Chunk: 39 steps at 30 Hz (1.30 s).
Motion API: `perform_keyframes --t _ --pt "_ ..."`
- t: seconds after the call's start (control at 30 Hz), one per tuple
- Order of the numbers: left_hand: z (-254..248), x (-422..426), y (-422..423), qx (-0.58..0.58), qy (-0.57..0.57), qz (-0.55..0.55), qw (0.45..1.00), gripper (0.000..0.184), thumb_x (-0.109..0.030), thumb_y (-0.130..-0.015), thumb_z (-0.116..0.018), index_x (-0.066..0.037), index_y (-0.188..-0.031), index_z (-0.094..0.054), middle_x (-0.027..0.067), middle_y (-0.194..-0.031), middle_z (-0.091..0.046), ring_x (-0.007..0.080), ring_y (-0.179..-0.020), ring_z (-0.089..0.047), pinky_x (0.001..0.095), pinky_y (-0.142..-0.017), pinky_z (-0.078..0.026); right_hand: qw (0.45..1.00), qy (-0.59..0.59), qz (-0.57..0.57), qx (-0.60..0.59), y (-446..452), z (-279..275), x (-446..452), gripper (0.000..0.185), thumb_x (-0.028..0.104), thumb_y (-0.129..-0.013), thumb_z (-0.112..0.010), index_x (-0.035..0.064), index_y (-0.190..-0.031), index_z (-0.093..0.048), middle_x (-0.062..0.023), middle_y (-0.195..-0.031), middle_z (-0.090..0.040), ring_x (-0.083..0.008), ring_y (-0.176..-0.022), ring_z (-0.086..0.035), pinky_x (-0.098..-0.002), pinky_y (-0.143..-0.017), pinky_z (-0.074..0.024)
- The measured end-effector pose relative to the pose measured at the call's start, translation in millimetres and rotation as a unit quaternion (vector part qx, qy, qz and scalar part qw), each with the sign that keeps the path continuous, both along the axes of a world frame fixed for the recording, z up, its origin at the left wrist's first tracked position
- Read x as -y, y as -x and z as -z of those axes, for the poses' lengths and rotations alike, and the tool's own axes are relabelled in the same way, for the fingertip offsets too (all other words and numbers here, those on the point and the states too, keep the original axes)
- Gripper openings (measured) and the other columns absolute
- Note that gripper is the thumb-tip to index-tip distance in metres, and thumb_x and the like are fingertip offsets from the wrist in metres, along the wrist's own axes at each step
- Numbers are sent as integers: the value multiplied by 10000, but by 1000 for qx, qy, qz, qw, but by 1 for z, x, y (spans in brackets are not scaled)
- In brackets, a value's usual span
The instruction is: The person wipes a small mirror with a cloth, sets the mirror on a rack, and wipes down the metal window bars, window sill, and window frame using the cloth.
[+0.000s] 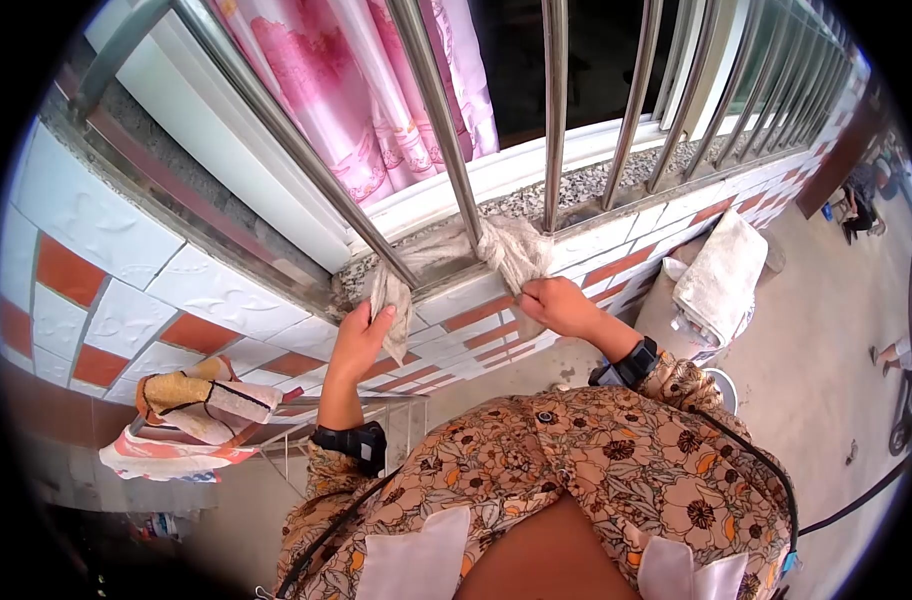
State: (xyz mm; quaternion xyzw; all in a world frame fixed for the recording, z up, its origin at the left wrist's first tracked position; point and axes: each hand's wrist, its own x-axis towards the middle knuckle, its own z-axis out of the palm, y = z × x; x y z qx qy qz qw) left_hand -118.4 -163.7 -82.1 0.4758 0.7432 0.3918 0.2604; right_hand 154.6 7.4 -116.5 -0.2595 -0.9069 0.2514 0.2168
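A damp-looking, greyish cloth point(516, 248) is looped behind two upright metal window bars point(442, 120) at the sill, with both ends hanging out on my side. My left hand point(358, 345) pinches the end beside the left bar. Its fingers are closed on the fabric, which dangles a little below them. My right hand point(561, 306) grips the other end, just right of the second bar, where the cloth is bunched. Part of the cloth lies behind the bars on the gritty sill point(596, 184).
Pink curtains point(326, 90) hang inside the window. Towels point(201, 405) drape over a rack at lower left. A pale sack point(721, 270) lies on a container at right. White and red tiles point(116, 320) cover the wall. Other people point(861, 195) are far right.
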Motion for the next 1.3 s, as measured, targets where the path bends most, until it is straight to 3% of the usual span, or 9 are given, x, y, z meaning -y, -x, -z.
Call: perform_keyframes --t 0.07,0.43,0.6,0.8,0.93,1.07,1.17,1.23,1.3 --pt "5 -8 -5 -14 -46 2 999 363 -245 -869 -583 36 -1091 -523 145 -860 -622 192 -746 -564 319 -706 -447 973 223 -55 -24 -14 -6 14 302 236 -876 -492 -26 -724 -485 -168 -585 -456 -283 -530 -401 -361 -536 -386" --pt "20 -2 -64 -269 -175 -98 942 815 -59 -681 -732 -95 -1374 -303 215 -1373 -287 405 -1180 -393 409 -955 -379 949 303 -87 8 -89 17 58 311 204 -882 -494 -14 -665 -449 -80 -551 -382 -138 -528 -351 -319 -514 -351" --pt "55 -55 -127 -544 -231 91 801 728 -44 -679 -680 -166 -1339 -397 169 -1431 -238 391 -1294 -264 577 -977 -282 950 280 -132 43 -150 -4 89 320 248 -882 -487 -1 -682 -489 -64 -553 -414 -125 -542 -387 -292 -531 -376" --pt "16 -110 -256 -181 -226 216 933 286 -183 -762 -605 -47 -1014 -605 165 -945 -636 389 -855 -582 413 -728 -482 993 46 23 -107 -300 -110 93 250 168 -884 -541 5 -698 -509 -23 -650 -477 -119 -594 -426 -278 -541 -342" --pt "-49 -107 -341 312 -207 270 887 235 -121 -855 -537 12 -1038 -600 147 -993 -644 228 -906 -612 336 -782 -467 812 -283 344 -376 -421 -267 78 254 229 -923 -491 42 -1063 -591 0 -937 -610 -59 -741 -519 -211 -662 -413" --pt "-69 -52 -363 297 -194 351 867 262 -74 -894 -509 28 -1134 -529 119 -1088 -597 198 -994 -574 326 -867 -455 611 -493 414 -461 -456 -295 224 216 164 -868 -464 -1 -979 -549 -59 -828 -580 -120 -659 -540 -236 -555 -437" --pt "-70 -49 -382 359 -189 380 831 270 -65 -904 -500 24 -1159 -510 115 -1120 -583 199 -1011 -575 334 -880 -464 701 -437 410 -386 -460 -265 221 187 115 -826 -445 -33 -915 -518 -104 -746 -558 -166 -597 -556 -255 -474 -455" --pt "-57 -40 -391 376 -152 380 831 280 -55 -906 -498 19 -1176 -504 110 -1125 -579 198 -1037 -569 331 -903 -464 900 -311 280 -123 -444 -179 193 642 392 -881 -559 27 -1364 -344 -46 -1230 -476 -120 -998 -487 -252 -792 -426" --pt "-26 -23 -372 348 -112 421 830 301 -46 -909 -492 20 -1202 -484 106 -1129 -576 190 -1046 -568 314 -919 -463 939 -155 258 -168 -333 -44 205 852 340 -711 -758 112 -1394 -302 -89 -1269 -476 -165 -969 -531 -284 -796 -443"
